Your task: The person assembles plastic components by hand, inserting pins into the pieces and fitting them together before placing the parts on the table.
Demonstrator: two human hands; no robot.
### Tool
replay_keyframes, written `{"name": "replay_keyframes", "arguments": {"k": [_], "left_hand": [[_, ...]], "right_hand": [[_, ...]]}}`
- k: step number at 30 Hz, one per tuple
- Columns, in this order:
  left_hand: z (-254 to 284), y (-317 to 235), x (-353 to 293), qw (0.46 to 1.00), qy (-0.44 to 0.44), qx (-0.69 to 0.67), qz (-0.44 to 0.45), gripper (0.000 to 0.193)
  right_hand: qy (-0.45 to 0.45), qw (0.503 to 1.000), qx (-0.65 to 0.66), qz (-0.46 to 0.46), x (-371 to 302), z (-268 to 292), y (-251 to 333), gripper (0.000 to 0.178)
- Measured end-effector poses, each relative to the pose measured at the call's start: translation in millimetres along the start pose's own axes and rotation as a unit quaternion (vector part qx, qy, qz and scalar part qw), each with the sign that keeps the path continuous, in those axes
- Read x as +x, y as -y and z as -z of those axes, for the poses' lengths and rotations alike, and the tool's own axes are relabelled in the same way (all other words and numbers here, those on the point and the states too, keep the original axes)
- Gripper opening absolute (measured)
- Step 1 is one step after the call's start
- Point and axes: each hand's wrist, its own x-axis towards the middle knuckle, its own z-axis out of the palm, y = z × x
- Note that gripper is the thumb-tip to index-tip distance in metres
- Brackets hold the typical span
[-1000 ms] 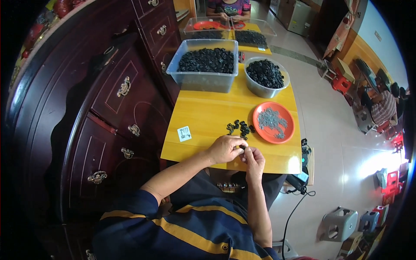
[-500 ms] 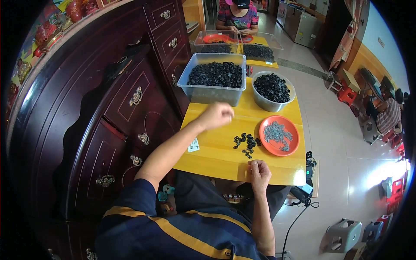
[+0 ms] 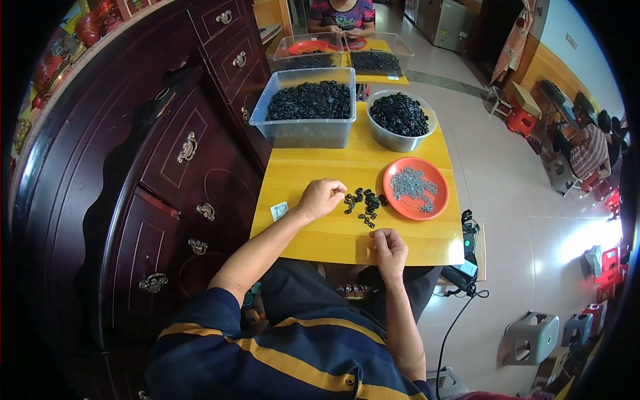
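My left hand (image 3: 321, 198) lies on the yellow table (image 3: 313, 233) with its fingers curled, its fingertips at the left edge of a small pile of black parts (image 3: 365, 204). Whether a part is pinched in them I cannot tell. My right hand (image 3: 390, 248) rests near the table's front edge, just below the pile, fingers curled in and nothing visible in it. An orange plate (image 3: 437, 200) with small grey metal pieces sits right of the pile.
Behind stand a clear bin (image 3: 303, 132) and a grey bowl (image 3: 400, 141), both full of black parts. A small white label (image 3: 279, 211) lies at the table's left. Dark wooden drawers (image 3: 167, 173) flank the left side. Another person sits at a far table (image 3: 347, 10).
A second ago both hands were together at the table's front edge. My left hand then reached out toward the bin and has come back to the small pile. My right hand stayed put.
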Motion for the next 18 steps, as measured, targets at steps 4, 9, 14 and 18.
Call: {"name": "replay_keyframes", "arguments": {"k": [4,9,14,18], "left_hand": [[-16.5,-5.8,-2.9,0.999,0.019,0.044,-0.017,0.016],[-29.1,-14.7,5.1,0.992,0.03,0.109,-0.051,0.018],[-42.4,-21.0,7.5,0.984,0.028,0.165,-0.064,0.017],[-47.7,-20.7,2.7,0.984,0.031,0.164,-0.069,0.015]], "right_hand": [[-0.001,1.0,0.011,-0.001,-0.5,1.6,-3.0,0.017],[-0.007,1.0,-0.02,0.003,-1.7,1.4,-0.6,0.016],[-0.006,1.0,-0.008,0.005,-2.3,0.5,0.9,0.016],[-0.004,1.0,-0.018,0.009,-1.9,1.9,0.2,0.016]]}}
